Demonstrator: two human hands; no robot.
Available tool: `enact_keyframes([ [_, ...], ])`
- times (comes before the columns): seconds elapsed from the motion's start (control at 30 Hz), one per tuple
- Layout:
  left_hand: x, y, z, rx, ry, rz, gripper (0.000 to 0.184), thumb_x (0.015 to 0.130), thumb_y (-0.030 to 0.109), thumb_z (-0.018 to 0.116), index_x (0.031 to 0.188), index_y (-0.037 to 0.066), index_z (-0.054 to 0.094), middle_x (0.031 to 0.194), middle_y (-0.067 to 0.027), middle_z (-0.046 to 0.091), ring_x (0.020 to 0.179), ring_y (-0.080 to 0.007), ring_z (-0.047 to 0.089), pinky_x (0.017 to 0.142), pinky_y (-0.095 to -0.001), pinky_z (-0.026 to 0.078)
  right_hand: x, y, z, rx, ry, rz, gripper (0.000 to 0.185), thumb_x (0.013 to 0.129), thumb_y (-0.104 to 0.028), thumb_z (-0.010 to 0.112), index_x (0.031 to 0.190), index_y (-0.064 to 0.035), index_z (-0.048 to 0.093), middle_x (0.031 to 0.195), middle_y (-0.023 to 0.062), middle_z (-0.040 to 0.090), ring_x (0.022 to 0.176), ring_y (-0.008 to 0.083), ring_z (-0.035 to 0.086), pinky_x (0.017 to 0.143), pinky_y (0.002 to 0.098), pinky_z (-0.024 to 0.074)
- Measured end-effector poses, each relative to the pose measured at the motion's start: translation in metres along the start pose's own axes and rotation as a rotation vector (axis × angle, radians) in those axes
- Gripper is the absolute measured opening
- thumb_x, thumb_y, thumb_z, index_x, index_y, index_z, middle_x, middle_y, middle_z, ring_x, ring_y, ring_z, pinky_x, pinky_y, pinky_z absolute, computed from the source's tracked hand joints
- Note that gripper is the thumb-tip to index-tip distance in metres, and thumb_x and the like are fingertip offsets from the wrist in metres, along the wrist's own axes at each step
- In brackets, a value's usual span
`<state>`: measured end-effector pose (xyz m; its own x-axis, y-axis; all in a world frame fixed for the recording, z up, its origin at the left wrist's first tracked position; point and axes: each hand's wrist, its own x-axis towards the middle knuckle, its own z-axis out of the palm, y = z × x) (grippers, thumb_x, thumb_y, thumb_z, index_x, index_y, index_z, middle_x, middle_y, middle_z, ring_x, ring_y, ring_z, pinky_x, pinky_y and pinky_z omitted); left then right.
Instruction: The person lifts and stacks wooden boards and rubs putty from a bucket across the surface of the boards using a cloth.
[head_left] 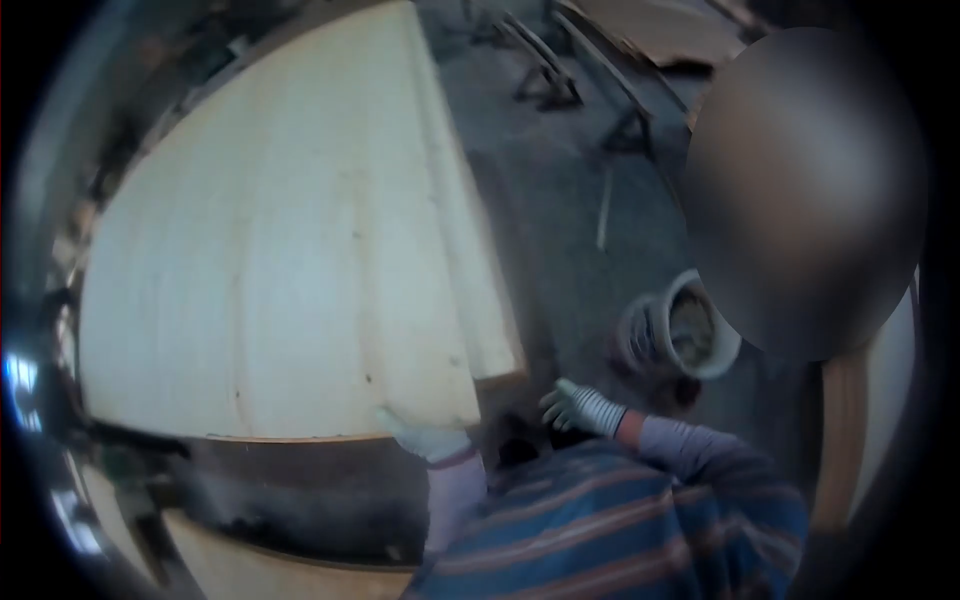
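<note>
A large pale wood sheet (290, 230) fills the left and centre, lying over another pale sheet (490, 340) whose right edge shows beyond it. My left hand (428, 438), in a light glove, holds the near edge of the upper sheet close to its right corner, fingers over the top face. My right hand (582, 408), gloved with a striped cuff, is just right of the sheets' corner, its fingers apart and nothing visible in them. A striped blue and brown garment (610, 520) covers my body below.
A white-rimmed bucket (700, 325) stands on the dark floor right of my right hand. Trestle-like stands (548, 75) are at the top. More pale boards lie at the lower left (270, 570) and far right (843, 440). A blurred oval hides the upper right.
</note>
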<state>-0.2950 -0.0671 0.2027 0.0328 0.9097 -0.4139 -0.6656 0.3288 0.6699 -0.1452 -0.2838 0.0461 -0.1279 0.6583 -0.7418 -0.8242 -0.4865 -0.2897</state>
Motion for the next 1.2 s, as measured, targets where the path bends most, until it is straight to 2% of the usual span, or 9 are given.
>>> enact_keyframes([
  [0.23, 0.033, -0.033, 0.037, 0.526, 0.258, 0.159, 0.068, 0.095, 0.047, 0.047, 0.144, 0.002, 0.031, 0.136, -0.0160, 0.048, 0.114, -0.0304, 0.054, 0.099, -0.0418, 0.041, -0.123, 0.041, -0.099, -0.069, 0.767, -0.334, 0.052, 0.099, -0.046, 0.035, 0.099, -0.0028, 0.063, 0.086, 0.0150, 0.068, 0.069, 0.0284, 0.065, 0.060, 0.0379, 0.0523],
  [0.4, 0.053, -0.021, 0.035, 0.939, 0.599, 0.102, 0.066, 0.098, 0.040, 0.045, 0.146, 0.001, 0.026, 0.135, -0.0157, 0.050, 0.116, -0.0262, 0.054, 0.098, -0.0407, 0.041, -0.187, 0.013, -0.228, -1.028, 1.298, -0.339, 0.028, 0.089, -0.029, 0.055, 0.095, -0.0041, 0.066, 0.084, 0.0153, 0.068, 0.083, 0.0317, 0.066, 0.073, 0.0413, 0.0503],
  [0.5, 0.101, -0.018, -0.031, 0.802, 0.199, 0.337, 0.060, 0.098, 0.039, 0.044, 0.143, 0.000, 0.035, 0.137, -0.0180, 0.048, 0.122, -0.0285, 0.050, 0.103, -0.0392, 0.039, -0.164, -0.021, -0.327, -1.293, 1.246, -0.281, 0.027, 0.087, -0.026, 0.054, 0.102, -0.0053, 0.064, 0.095, 0.0232, 0.065, 0.093, 0.0364, 0.063, 0.081, 0.0446, 0.0480],
  [0.67, 0.050, -0.048, 0.002, 1.326, 0.230, 0.531, 0.060, 0.098, 0.039, 0.044, 0.141, -0.001, 0.036, 0.142, -0.0191, 0.041, 0.126, -0.0296, 0.045, 0.107, -0.0391, 0.035, -0.103, -0.070, -0.377, -1.681, 1.290, -0.159, 0.035, 0.080, -0.021, 0.062, 0.112, -0.0086, 0.060, 0.113, 0.0145, 0.058, 0.109, 0.0303, 0.055, 0.084, 0.0435, 0.0458],
  [0.73, 0.040, -0.062, 0.033, 0.991, 0.365, 0.426, 0.060, 0.098, 0.036, 0.044, 0.143, -0.002, 0.032, 0.142, -0.0203, 0.040, 0.126, -0.0302, 0.045, 0.107, -0.0388, 0.036, -0.082, -0.087, -0.394, -1.832, 1.245, -0.071, 0.037, 0.078, -0.021, 0.064, 0.113, -0.0099, 0.060, 0.117, 0.0114, 0.055, 0.114, 0.0282, 0.051, 0.087, 0.0426, 0.0443],
  [0.83, 0.058, -0.033, -0.003, 1.925, 0.287, 0.628, 0.054, 0.098, 0.024, 0.044, 0.143, -0.002, 0.030, 0.141, -0.0235, 0.040, 0.126, -0.0321, 0.044, 0.106, -0.0380, 0.037, -0.085, -0.105, -0.393, -1.902, 1.125, 0.026, 0.032, 0.078, -0.021, 0.066, 0.108, -0.0113, 0.064, 0.115, 0.0113, 0.057, 0.111, 0.0280, 0.054, 0.086, 0.0439, 0.0456],
  [0.93, 0.053, -0.034, 0.014, 1.201, 0.383, 0.357, 0.059, 0.097, 0.033, 0.046, 0.144, 0.001, 0.031, 0.141, -0.0215, 0.040, 0.126, -0.0321, 0.045, 0.105, -0.0406, 0.037, -0.084, -0.120, -0.408, -1.294, 1.179, -0.086, 0.024, 0.081, -0.019, 0.064, 0.102, -0.0087, 0.066, 0.105, 0.0161, 0.064, 0.100, 0.0311, 0.062, 0.083, 0.0452, 0.0486],
  [1.1, 0.040, -0.052, 0.035, 0.990, 0.439, 0.316, 0.066, 0.096, 0.051, 0.042, 0.144, 0.007, 0.033, 0.143, -0.0158, 0.041, 0.126, -0.0324, 0.044, 0.105, -0.0449, 0.036, -0.075, -0.087, -0.395, -1.102, 0.873, -0.549, 0.022, 0.087, -0.010, 0.050, 0.101, -0.0048, 0.066, 0.094, 0.0204, 0.066, 0.088, 0.0360, 0.063, 0.081, 0.0442, 0.0503],
  [1.2, 0.037, -0.044, 0.035, 1.043, 0.403, 0.300, 0.067, 0.094, 0.053, 0.043, 0.143, 0.008, 0.034, 0.139, -0.0148, 0.043, 0.122, -0.0324, 0.046, 0.102, -0.0462, 0.038, -0.006, -0.060, -0.446, -1.339, 0.872, -0.365, 0.026, 0.089, -0.015, 0.047, 0.105, -0.0057, 0.066, 0.101, 0.0177, 0.066, 0.089, 0.0361, 0.062, 0.082, 0.0448, 0.0495],
])
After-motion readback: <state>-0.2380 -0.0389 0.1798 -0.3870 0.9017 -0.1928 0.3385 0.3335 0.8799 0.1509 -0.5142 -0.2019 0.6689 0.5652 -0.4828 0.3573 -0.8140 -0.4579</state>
